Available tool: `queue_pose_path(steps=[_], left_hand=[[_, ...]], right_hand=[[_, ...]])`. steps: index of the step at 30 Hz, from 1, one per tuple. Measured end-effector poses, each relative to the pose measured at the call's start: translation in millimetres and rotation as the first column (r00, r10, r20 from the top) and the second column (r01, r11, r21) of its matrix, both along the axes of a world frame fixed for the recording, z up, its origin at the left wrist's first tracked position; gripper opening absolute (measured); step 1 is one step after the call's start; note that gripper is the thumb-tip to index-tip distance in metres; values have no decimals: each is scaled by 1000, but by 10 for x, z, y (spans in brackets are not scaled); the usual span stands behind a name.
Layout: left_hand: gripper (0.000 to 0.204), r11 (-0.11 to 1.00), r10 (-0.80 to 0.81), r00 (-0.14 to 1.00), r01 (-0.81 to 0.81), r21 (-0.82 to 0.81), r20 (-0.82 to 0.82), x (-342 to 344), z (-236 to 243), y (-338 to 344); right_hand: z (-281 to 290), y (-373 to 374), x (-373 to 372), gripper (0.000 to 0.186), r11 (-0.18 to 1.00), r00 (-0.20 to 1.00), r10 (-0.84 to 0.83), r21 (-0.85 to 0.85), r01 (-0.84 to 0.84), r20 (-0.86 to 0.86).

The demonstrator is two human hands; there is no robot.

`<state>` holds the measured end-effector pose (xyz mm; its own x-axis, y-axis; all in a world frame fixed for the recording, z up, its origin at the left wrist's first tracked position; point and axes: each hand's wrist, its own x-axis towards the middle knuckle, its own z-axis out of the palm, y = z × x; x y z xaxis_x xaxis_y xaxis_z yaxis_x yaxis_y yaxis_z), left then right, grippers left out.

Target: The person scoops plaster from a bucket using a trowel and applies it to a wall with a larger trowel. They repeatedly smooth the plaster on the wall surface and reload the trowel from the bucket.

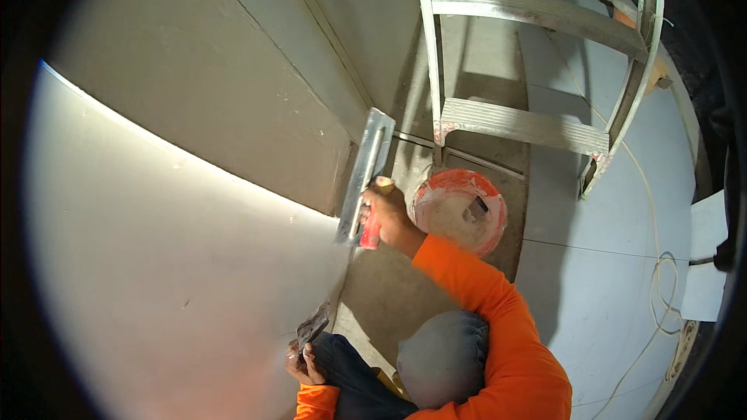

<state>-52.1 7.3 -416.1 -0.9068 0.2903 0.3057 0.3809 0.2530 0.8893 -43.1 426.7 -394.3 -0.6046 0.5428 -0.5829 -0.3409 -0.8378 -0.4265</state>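
Observation:
My right hand (391,216), in an orange sleeve, is closed around the red handle of a long flat plastering trowel (377,138). The trowel's metal blade stands nearly upright by the end of the pale, smooth wall (171,257); whether it touches cannot be told. Low by my knee, my left hand (305,367) grips a putty knife (313,328) whose dark blade carries grey smears. Just right of my right hand sits a red bucket (501,222), crusted inside with pale compound. A small dark-edged piece (475,208) lies within it.
An aluminium stepladder (525,126) stands beyond the bucket. Large pale boards (615,280) cover the floor on the right, crossed by a loose cable (655,264). Brown-grey panels (226,85) rise at the far left. My bent knees (443,358) are close below.

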Motion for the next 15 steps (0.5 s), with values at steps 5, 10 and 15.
queue_pose_path(steps=[5, 10, 15], left_hand=[[29, 993, -106, 992, 109, -45, 64, -70, -74, -221], [36, 981, -115, 988, 128, -145, 100, -58, 4, -321], [29, 999, -17, 995, 14, 30, 96, -5, -17, -151]], right_hand=[[42, -288, -89, 23, 996, 990, 43, 83, -32, -133], [33, -150, -205, 16, 991, 995, 87, 107, -81, -55], [-34, 128, -143, 18, 989, 993, -38, 144, 22, 113]])
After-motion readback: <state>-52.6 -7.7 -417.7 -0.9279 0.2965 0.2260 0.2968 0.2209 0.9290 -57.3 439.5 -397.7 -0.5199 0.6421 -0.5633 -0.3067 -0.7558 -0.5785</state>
